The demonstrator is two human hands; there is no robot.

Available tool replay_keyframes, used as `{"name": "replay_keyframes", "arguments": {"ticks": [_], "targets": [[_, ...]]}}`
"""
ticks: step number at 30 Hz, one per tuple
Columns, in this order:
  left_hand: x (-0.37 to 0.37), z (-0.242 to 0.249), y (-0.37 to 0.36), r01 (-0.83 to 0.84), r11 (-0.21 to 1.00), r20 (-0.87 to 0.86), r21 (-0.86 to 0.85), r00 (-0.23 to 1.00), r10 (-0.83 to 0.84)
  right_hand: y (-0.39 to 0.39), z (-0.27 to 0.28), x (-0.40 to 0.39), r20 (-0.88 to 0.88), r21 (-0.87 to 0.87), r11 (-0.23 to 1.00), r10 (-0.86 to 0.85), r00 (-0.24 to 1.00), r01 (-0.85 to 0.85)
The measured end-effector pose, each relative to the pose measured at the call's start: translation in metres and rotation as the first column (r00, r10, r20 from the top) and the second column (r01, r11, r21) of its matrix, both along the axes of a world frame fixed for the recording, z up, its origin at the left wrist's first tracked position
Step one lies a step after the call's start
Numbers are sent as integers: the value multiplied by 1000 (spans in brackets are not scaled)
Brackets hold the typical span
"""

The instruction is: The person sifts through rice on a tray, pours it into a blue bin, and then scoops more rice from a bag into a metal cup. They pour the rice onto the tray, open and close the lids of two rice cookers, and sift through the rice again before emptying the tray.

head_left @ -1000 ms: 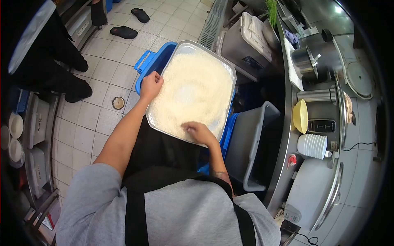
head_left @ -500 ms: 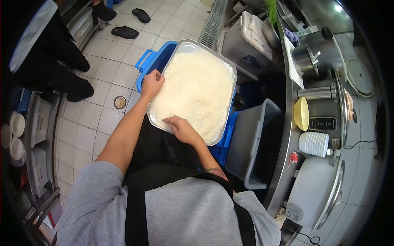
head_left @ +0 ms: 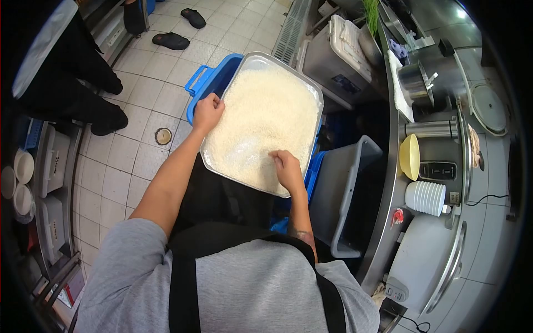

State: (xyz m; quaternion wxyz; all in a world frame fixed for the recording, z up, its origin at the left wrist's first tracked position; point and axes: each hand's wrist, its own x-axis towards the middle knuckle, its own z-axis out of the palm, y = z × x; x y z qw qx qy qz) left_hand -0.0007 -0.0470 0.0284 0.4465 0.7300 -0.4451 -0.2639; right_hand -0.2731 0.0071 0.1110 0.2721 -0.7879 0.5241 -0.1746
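A square metal tray [head_left: 317,102] filled with white grains [head_left: 272,97] lies on a blue bin [head_left: 227,71]. My left hand [head_left: 209,113] is closed on the tray's left rim. Over the grains near the tray's lower right side is my right hand [head_left: 287,168], its fingers bent together at the surface; whether anything is between them is too small to tell. Just left of those fingertips the grains lie thin and some tray bottom shows through.
At the left stands a person in dark trousers [head_left: 83,72]. Black shoes [head_left: 170,41] lie on the tiled floor. A grey bin [head_left: 333,200] is right of the tray, beside a steel counter with a yellow bowl [head_left: 410,157], stacked white bowls [head_left: 425,197] and a pot [head_left: 415,83].
My right hand has moved right across the grains from the tray's lower left part. A thinner patch now shows in the grains. My left hand stays at the rim.
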Motion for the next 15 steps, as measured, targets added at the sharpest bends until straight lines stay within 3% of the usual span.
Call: {"name": "replay_keyframes", "arguments": {"ticks": [1, 4, 8, 10, 11, 13, 15], "targets": [[0, -1, 0, 2, 1000, 0, 3, 1000, -2, 6, -1, -6, 0, 3, 1000, -2, 1000, 2], [1, -2, 0, 10, 1000, 2, -8, 1000, -10, 19, 2, -24, -116, 469, 883, 77, 990, -14], [0, -4, 0, 11, 1000, 16, -23, 1000, -11, 24, -4, -31, -156, 561, 827, 156, 975, -43], [1, -4, -1, 6, 1000, 16, -23, 1000, -6, 25, -15, -30, -91, 285, 955, 119, 989, -88], [1, -3, -1, 5, 1000, 16, -23, 1000, -5, 25, -20, -29, -90, 284, 954, 120, 989, -90], [1, -4, -1, 8, 999, 29, -31, 1000, -7, 25, -15, -18, 15, -177, 984, -18, 1000, 20], [0, -6, -1, 3, 999, 32, -33, 999, -2, 26, -8, -14, 49, -109, 993, -36, 998, 41]]}}
